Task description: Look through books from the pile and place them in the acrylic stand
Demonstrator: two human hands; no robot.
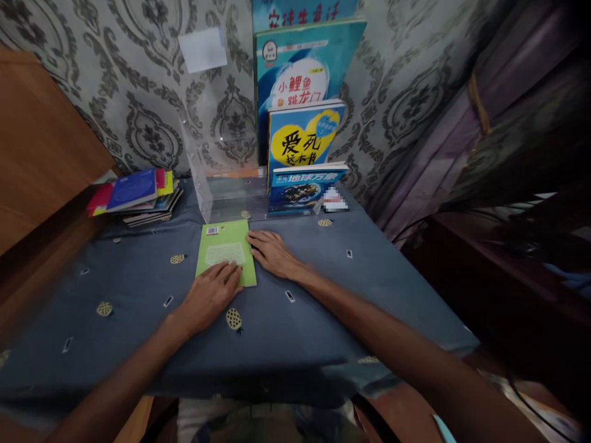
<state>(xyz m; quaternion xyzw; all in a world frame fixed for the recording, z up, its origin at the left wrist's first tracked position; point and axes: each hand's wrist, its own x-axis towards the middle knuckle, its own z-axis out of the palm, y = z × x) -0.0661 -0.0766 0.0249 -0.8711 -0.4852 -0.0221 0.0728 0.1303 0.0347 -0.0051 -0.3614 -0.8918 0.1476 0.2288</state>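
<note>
A green book (pixel 226 234) lies on the cloth-covered table with a barcode at its top left and a pale text panel in the middle. My left hand (pixel 213 290) rests flat over its lower part, fingers stretched out across the cover and hiding some of it. At the book's right edge, my right hand (pixel 273 253) lies low with extended fingers, the tips touching that edge. Just beyond the book stands a clear acrylic rack (pixel 231 200). Its right half holds several upright books, among them a blue-and-yellow book (pixel 295 138) and a dark blue book (pixel 295 194) in front.
A pile of books (pixel 133 191) sits at the back left, beside a brown wooden panel (pixel 50 141). Patterned wallpaper (pixel 152 92) backs the table (pixel 138 332). Past the right edge are a purple curtain (pixel 429 160) and dark furniture (pixel 484 277) with cables.
</note>
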